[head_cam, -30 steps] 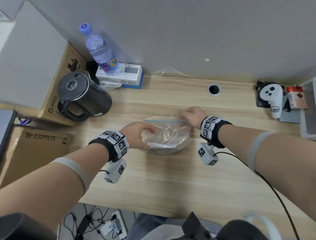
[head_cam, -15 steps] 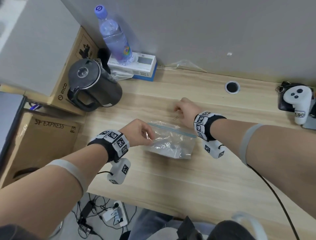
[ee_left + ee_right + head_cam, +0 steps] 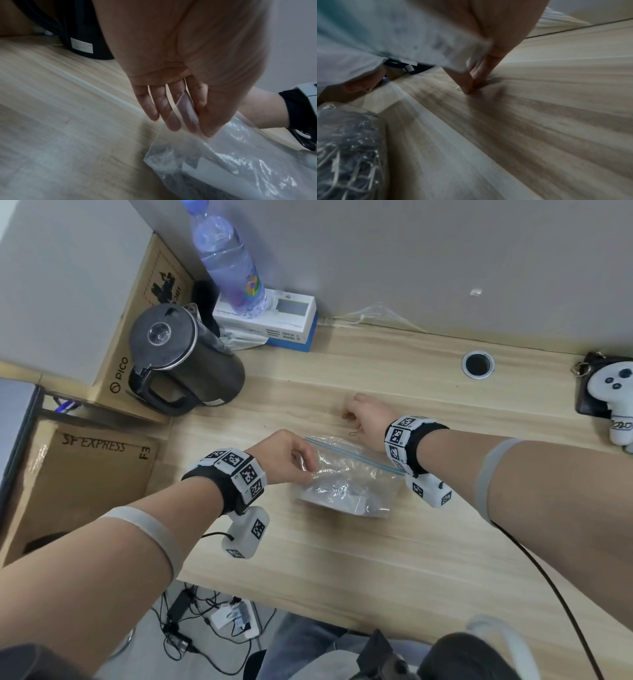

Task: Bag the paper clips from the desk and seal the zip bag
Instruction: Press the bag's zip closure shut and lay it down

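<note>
Two hands at the zip bag

Your left hand [image 3: 284,455] pinches the near-left edge of the zip bag [image 3: 349,477], thumb against fingers. Your right hand [image 3: 368,414] curls down beyond the bag, fingertips [image 3: 469,86] pinching a paper clip [image 3: 458,88] on the desk [image 3: 342,542]. Another paper clip [image 3: 352,434] lies beside that wrist. Clips fill the bag, mouth unsealed.

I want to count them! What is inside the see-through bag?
Inside the zip bag lies a heap of shiny metal paper clips and something flat and white. How many clips cannot be told, since they overlap and the plastic glares. The left hand holds the bag's edge.
</note>
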A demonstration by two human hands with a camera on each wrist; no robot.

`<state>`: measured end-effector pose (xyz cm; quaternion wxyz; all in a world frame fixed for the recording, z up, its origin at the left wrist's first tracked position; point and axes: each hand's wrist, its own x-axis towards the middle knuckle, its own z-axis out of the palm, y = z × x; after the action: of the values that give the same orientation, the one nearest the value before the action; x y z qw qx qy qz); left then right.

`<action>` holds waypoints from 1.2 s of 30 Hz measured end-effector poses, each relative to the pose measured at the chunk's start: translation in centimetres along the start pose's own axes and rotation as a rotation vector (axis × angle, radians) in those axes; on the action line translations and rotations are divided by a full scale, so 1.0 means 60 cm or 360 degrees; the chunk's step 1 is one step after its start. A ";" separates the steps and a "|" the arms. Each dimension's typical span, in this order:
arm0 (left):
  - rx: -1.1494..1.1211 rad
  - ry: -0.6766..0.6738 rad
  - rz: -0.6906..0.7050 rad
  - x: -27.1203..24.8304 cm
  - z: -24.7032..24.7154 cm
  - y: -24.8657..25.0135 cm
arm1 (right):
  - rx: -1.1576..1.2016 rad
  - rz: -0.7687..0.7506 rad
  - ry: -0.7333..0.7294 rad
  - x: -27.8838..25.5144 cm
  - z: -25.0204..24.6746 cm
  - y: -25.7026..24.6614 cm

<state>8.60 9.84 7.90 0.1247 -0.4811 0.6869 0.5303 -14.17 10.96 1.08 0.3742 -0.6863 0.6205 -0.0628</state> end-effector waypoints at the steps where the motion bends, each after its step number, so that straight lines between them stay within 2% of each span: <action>1: -0.0001 0.0000 -0.0005 0.001 0.000 0.000 | -0.0002 0.0006 -0.0021 0.001 0.000 -0.001; 5: -0.0028 0.0011 -0.0011 0.004 -0.001 0.006 | -0.0013 0.0034 -0.0089 -0.005 -0.006 -0.005; 10: -0.0110 0.0155 -0.0051 0.007 -0.012 0.017 | 0.0204 0.0275 -0.0015 -0.028 -0.021 0.003; 15: -0.0161 0.0266 -0.0136 0.022 -0.031 0.042 | 0.0545 0.0448 -0.0279 -0.053 -0.067 -0.004; 18: -0.0115 0.0329 -0.0135 0.028 -0.035 0.068 | 0.0516 0.0581 -0.0384 -0.065 -0.090 0.001; 22: -0.0041 0.0460 -0.0154 0.041 -0.037 0.104 | 0.0498 0.0763 -0.0406 -0.093 -0.131 -0.017; 24: -0.0023 0.0485 -0.0118 0.047 -0.038 0.117 | 0.0588 0.0688 -0.0349 -0.097 -0.144 -0.013; 28: 0.0001 0.0500 -0.0060 0.049 -0.038 0.138 | 0.1127 0.0909 -0.0092 -0.109 -0.154 0.002; 31: -0.0019 0.0508 -0.0045 0.048 -0.036 0.145 | 0.0958 0.0834 -0.0080 -0.116 -0.158 0.009; 36: -0.0028 0.0505 -0.0032 0.041 -0.035 0.150 | 0.1063 0.0776 0.0028 -0.129 -0.160 -0.005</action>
<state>0.93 6.50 12.55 0.0156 -0.5667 0.6884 0.4524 -20.92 13.71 10.99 0.5750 -0.3594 0.7136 -0.1760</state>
